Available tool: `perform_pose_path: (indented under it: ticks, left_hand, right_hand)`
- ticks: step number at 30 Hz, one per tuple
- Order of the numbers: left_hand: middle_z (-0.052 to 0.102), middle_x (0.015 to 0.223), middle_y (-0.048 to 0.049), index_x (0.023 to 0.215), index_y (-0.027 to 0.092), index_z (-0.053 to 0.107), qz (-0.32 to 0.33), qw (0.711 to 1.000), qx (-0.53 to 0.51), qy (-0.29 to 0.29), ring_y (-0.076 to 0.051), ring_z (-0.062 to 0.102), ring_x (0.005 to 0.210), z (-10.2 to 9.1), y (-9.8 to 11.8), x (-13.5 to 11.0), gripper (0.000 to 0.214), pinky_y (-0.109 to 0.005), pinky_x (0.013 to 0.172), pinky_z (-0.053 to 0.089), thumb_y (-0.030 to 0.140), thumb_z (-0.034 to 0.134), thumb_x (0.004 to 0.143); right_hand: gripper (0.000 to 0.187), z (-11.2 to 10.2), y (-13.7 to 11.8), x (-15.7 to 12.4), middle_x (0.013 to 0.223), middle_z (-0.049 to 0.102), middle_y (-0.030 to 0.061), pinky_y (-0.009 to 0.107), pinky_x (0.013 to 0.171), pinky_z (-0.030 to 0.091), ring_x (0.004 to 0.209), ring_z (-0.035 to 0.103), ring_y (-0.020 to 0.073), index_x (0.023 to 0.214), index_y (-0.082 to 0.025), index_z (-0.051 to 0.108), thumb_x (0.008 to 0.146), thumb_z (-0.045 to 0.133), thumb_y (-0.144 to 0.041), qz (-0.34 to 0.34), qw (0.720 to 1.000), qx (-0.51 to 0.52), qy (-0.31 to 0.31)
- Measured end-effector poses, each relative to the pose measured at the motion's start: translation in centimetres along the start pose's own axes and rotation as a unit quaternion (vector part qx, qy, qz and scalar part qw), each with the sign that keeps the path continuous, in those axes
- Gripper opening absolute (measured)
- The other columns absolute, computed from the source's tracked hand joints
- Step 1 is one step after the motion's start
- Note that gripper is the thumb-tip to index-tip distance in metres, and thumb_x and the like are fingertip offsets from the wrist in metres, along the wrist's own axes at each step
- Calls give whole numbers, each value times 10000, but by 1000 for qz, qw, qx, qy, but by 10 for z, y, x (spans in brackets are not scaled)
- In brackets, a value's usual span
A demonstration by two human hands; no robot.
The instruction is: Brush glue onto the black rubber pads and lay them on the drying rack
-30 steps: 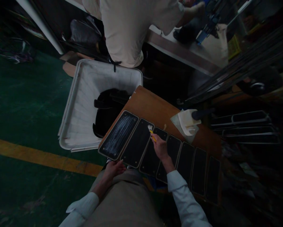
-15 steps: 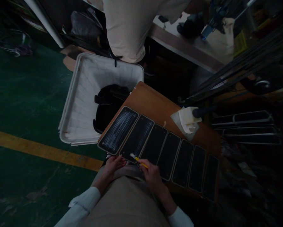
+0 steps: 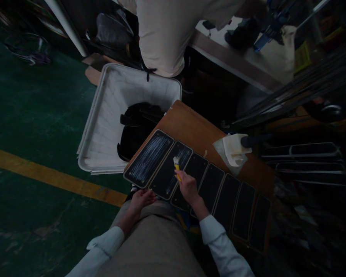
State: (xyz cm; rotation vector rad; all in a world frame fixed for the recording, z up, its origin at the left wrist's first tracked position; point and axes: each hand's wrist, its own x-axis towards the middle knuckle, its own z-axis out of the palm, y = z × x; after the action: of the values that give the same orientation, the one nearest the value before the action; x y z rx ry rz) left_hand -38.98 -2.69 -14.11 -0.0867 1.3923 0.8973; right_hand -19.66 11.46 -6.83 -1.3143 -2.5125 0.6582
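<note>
My right hand (image 3: pixel 188 187) is closed round the yellow handle of a small paintbrush (image 3: pixel 177 167). The brush's pale bristles are over the second black panel (image 3: pixel 168 173) from the left, which bears a whitish streak along its right side. White brush strokes cover much of the leftmost panel (image 3: pixel 149 158). My left hand (image 3: pixel 144 199) is at the board's near edge, fingers stretched out, with the tips by the near corner of the second panel; whether they press on it I cannot tell. Several more black panels (image 3: pixel 227 202) with pale rims lie in a row to the right.
Beneath the panels is a brown board (image 3: pixel 187 119). On it, a cut white plastic container (image 3: pixel 234 148) with a dark handle stands on a pale sheet. A white bin (image 3: pixel 103 127) with black pieces inside is at left. Beyond it, another person (image 3: pixel 162 38) is beside a bench.
My right hand has moved the brush away from me, from the second panel's near end to about its middle. The streak there reaches farther toward me. My left hand stays near the corner.
</note>
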Motion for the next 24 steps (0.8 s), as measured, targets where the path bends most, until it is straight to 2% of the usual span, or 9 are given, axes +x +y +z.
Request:
perform_pose_path:
  ticks: [4, 7, 9, 11, 14, 16, 18, 21, 24]
  left_hand:
    - [732, 739, -76, 821, 157, 619, 3, 1000, 2, 0, -187, 712, 682, -2, 2, 0, 213, -285, 674, 579, 339, 726, 800]
    - [735, 738, -64, 816, 163, 619, -3, 1000, -11, -10, -182, 706, 677, -3, 2, 0, 213, -278, 675, 572, 344, 729, 796]
    - [736, 741, -68, 833, 157, 623, -4, 1000, -9, -16, -181, 707, 679, -4, 2, 1, 235, -279, 680, 572, 359, 733, 789]
    - [734, 744, -67, 847, 153, 626, -2, 1000, 0, -18, -186, 711, 692, -5, 1, 1, 267, -277, 675, 572, 376, 750, 770]
    - [737, 774, -63, 853, 158, 627, 4, 1000, 0, -19, -188, 716, 715, -5, 1, 1, 294, -270, 671, 572, 389, 773, 743]
    - [741, 792, -73, 853, 157, 631, 6, 1000, -2, -21, -189, 718, 724, -5, 2, 0, 289, -271, 679, 576, 385, 771, 746]
    - [744, 805, -85, 852, 152, 631, 9, 1000, -1, -22, -187, 720, 728, -5, 2, -1, 270, -268, 682, 579, 371, 760, 762]
    - [741, 785, -82, 871, 147, 623, 7, 1000, -1, -19, -181, 717, 702, -4, 4, -2, 244, -265, 665, 579, 338, 746, 783]
    - [734, 751, -79, 870, 149, 612, 3, 1000, -2, -14, -184, 716, 683, -5, 4, -1, 237, -272, 667, 578, 319, 751, 780]
  right_hand:
    - [286, 14, -42, -65, 1003, 739, 102, 303, 743, 556, 840, 712, 203, 1211, -175, 618, 986, 445, -208, -24, 994, 57, -85]
    - [265, 8, -61, -84, 1039, 740, 60, 291, 778, 571, 883, 717, 187, 1191, -225, 619, 989, 448, -244, 14, 982, 149, -111]
    - [250, -3, -58, -71, 1046, 740, 39, 278, 784, 577, 880, 722, 171, 1170, -238, 624, 992, 452, -273, 54, 976, 198, -78]
    - [253, -15, -42, -43, 1023, 741, 40, 270, 764, 578, 842, 725, 163, 1158, -231, 628, 993, 446, -291, 74, 977, 200, -16]
    - [280, -26, -8, 13, 1036, 737, 65, 291, 796, 568, 868, 723, 175, 1174, -208, 621, 1003, 419, -300, 68, 987, 133, 65]
    - [284, -26, 11, 43, 1072, 732, 81, 309, 827, 558, 921, 716, 190, 1175, -198, 619, 1007, 413, -300, 57, 991, 77, 95]
    - [282, -20, 19, 59, 1110, 723, 91, 315, 849, 548, 968, 705, 200, 1180, -192, 618, 1009, 412, -282, 46, 993, 36, 99]
    - [277, -3, 9, 49, 1093, 721, 100, 309, 828, 542, 939, 701, 203, 1198, -176, 614, 1007, 422, -237, 20, 999, 2, 50]
    - [275, 17, -17, 6, 1011, 724, 104, 306, 789, 540, 873, 697, 203, 1212, -158, 610, 1000, 448, -222, -16, 1000, -1, -21]
